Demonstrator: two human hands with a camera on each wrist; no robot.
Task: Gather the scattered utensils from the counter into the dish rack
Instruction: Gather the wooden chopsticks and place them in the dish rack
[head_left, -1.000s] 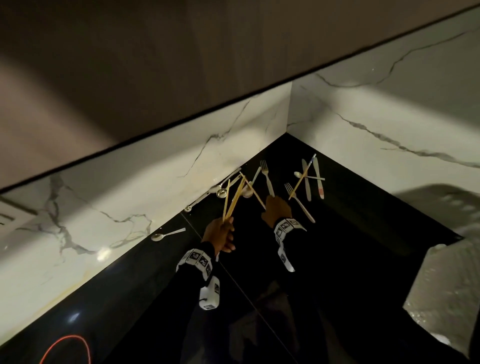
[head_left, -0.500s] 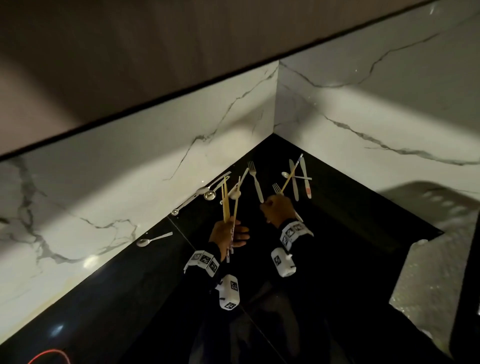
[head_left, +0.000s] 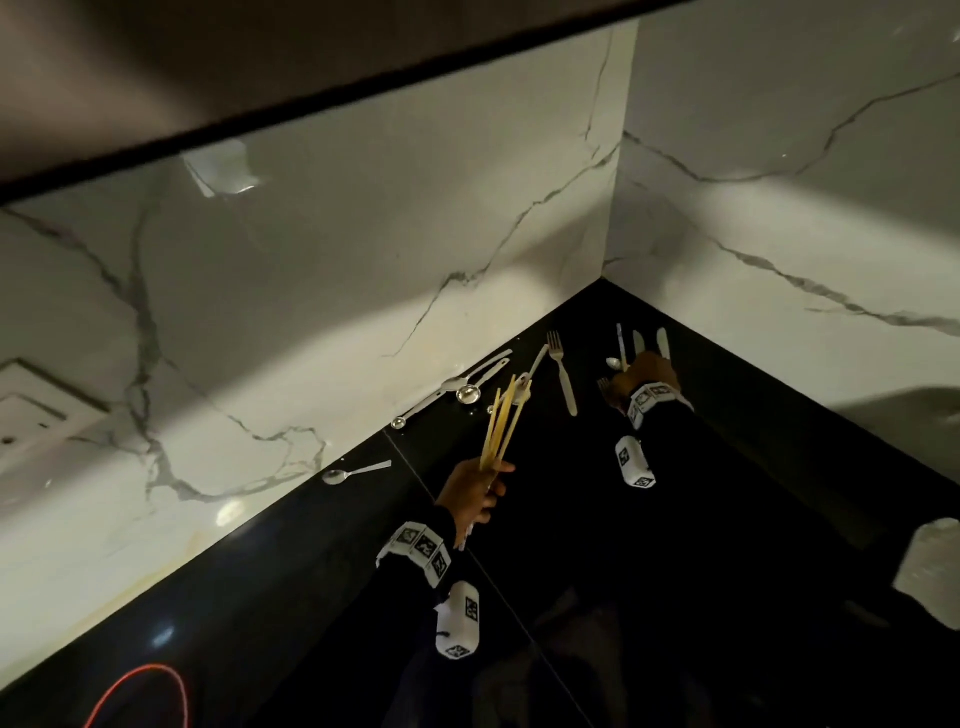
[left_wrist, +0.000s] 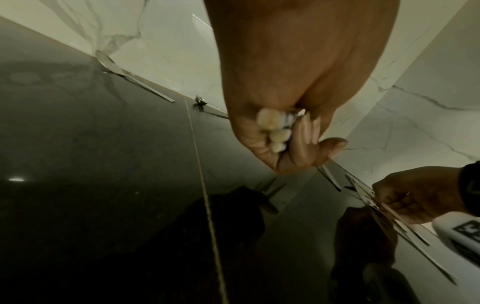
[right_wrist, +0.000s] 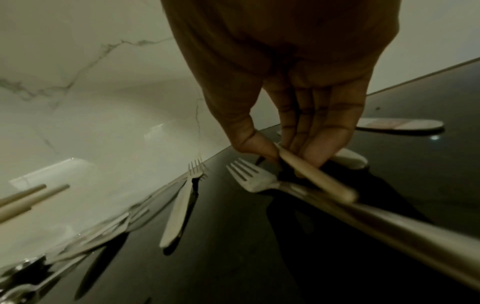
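Observation:
My left hand (head_left: 492, 483) grips a bundle of several wooden chopsticks (head_left: 503, 422), tips fanned upward; their butt ends (left_wrist: 276, 131) show in the fist in the left wrist view. My right hand (head_left: 638, 372) is low over the black counter (head_left: 727, 519) near the corner. Its thumb and fingers (right_wrist: 262, 148) pinch one wooden chopstick (right_wrist: 318, 175) just above a pale fork (right_wrist: 250, 178). Another fork (head_left: 563, 375) lies between the hands. Two knives (head_left: 662, 343) lie beyond the right hand. Measuring spoons (head_left: 467, 388) and a small spoon (head_left: 354, 472) rest along the wall.
Marble walls (head_left: 363, 291) meet in a corner just behind the utensils. A dark cabinet underside (head_left: 260, 67) hangs overhead. A red cable loop (head_left: 136, 688) lies at the near left. A pale object (head_left: 932, 577) shows at the right edge.
The left hand has drawn back with the chopsticks gathered into one bundle. The right hand has moved right toward the corner and taken hold of a chopstick by the knives.

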